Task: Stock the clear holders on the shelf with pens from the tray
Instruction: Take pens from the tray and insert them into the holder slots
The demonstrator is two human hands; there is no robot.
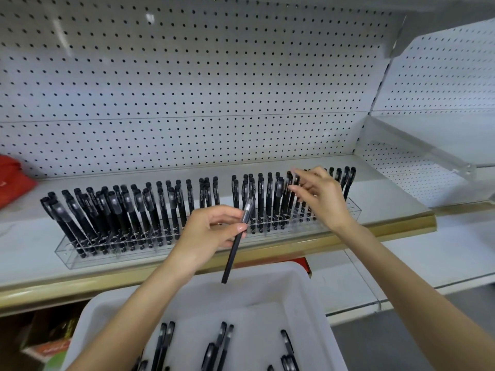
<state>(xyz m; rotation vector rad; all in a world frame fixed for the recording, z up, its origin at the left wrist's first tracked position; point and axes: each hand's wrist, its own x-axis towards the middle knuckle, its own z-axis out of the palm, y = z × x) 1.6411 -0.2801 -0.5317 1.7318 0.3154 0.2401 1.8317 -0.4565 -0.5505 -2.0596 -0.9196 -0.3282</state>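
A: Where's the pen right now?
B: The pen [235, 242] is pinched near its cap by the left grip [211, 231], thumb and fingers curled round it. It hangs aslant above the far rim of the white tray [316, 290], cap toward 1 o'clock, tip toward 7 o'clock

A: And the other hand?
B: The right grip [321, 196] is at 2 o'clock from the left one, fingertips at the caps of the pens standing in the right holder [353, 210]. It's blurred, so I cannot tell whether it pinches one or only touches

A: What about the stock?
B: Loose pens [223, 341] lie in the tray at 6 o'clock. The left holder [69, 258], at 9 o'clock from the held pen, is packed with leaning black pens. Both clear holders sit in a line on the shelf [26, 250]

A: Anything round that?
B: A white pegboard [187, 76] at 12 o'clock, and something red [13, 180] on the shelf at far 9 o'clock
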